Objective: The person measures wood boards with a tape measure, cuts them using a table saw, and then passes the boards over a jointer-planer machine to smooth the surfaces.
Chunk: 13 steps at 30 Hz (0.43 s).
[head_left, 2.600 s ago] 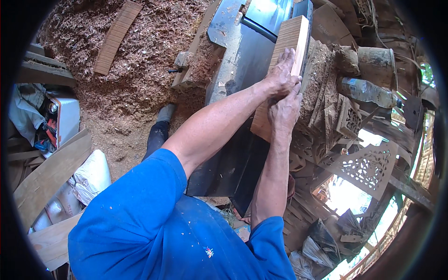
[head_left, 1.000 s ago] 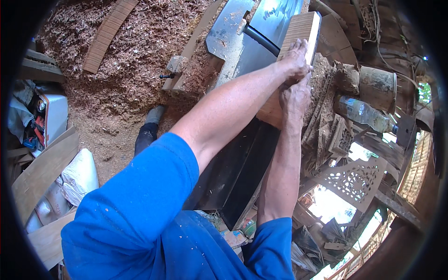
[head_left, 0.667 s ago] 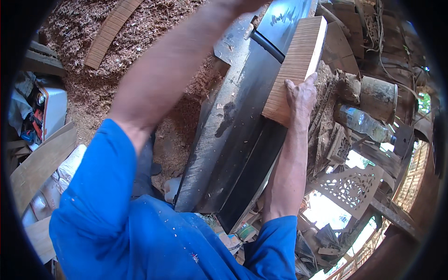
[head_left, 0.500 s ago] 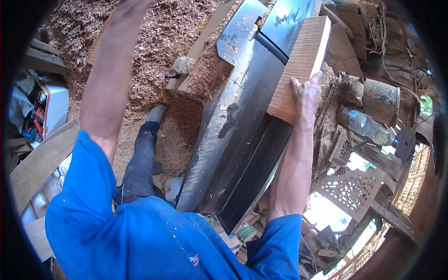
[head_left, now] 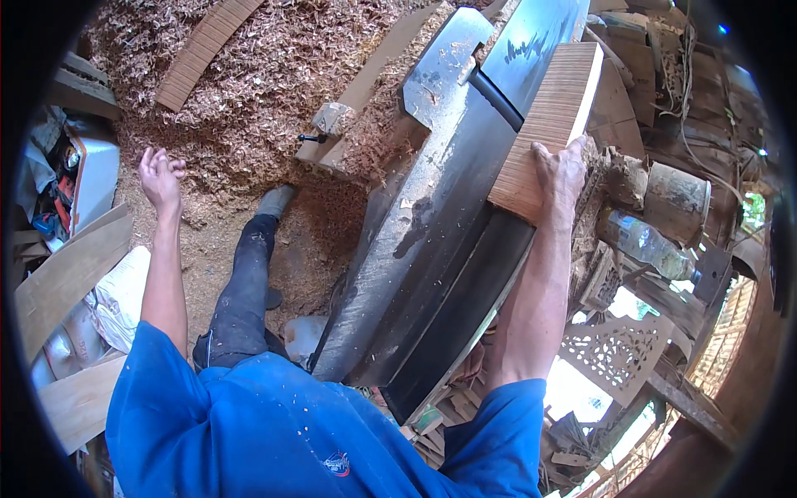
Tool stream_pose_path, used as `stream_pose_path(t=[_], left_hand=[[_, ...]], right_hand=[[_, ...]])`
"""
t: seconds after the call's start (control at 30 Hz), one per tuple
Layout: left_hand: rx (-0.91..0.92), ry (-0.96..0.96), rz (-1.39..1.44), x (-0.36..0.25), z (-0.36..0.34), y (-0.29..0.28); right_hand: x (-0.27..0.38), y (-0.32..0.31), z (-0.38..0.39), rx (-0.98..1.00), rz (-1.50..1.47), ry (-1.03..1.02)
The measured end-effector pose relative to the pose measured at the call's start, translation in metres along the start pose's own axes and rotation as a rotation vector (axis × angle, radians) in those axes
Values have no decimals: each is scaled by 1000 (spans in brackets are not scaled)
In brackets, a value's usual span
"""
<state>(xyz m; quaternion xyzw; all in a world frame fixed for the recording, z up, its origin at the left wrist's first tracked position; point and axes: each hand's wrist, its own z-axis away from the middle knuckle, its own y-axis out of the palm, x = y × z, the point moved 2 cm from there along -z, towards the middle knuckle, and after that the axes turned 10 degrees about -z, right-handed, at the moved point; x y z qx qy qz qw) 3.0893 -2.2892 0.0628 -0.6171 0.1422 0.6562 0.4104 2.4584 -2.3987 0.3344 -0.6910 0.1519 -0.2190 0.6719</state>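
Note:
A thick reddish-brown wooden block [head_left: 544, 133] with a ridged, grooved face rests on a metal planing machine [head_left: 440, 199], along its dark fence [head_left: 477, 307]. My right hand [head_left: 561, 176] grips the block near its close end, thumb on the ridged face and fingers over the right edge. Out to the left, my left hand [head_left: 163, 178] hangs in the air above the shavings, fingers loosely curled and a little apart, holding nothing. A dark slot [head_left: 498, 95] crosses the machine bed just left of the block.
Wood shavings [head_left: 290, 66] are heaped on the left, a curved wooden strip [head_left: 207, 50] lying on them. A white bin [head_left: 93, 178] with tools and boards [head_left: 70, 278] stands at far left. To the right are a plastic bottle [head_left: 647, 245], a cylindrical container [head_left: 677, 203] and a carved panel [head_left: 618, 353].
My left arm has swung back from the upper left toward me, so the hand now shows and the curved strip is uncovered. My right hand stays on the block.

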Motion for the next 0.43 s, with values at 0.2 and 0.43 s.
stream_pose_path(t=[0.2, 0.43], left_hand=[[43, 28, -30, 21, 3, 6], [78, 80, -108, 14, -2, 25]], right_hand=[[10, -1, -9, 9, 17, 3], [10, -2, -27, 31, 2, 8]])
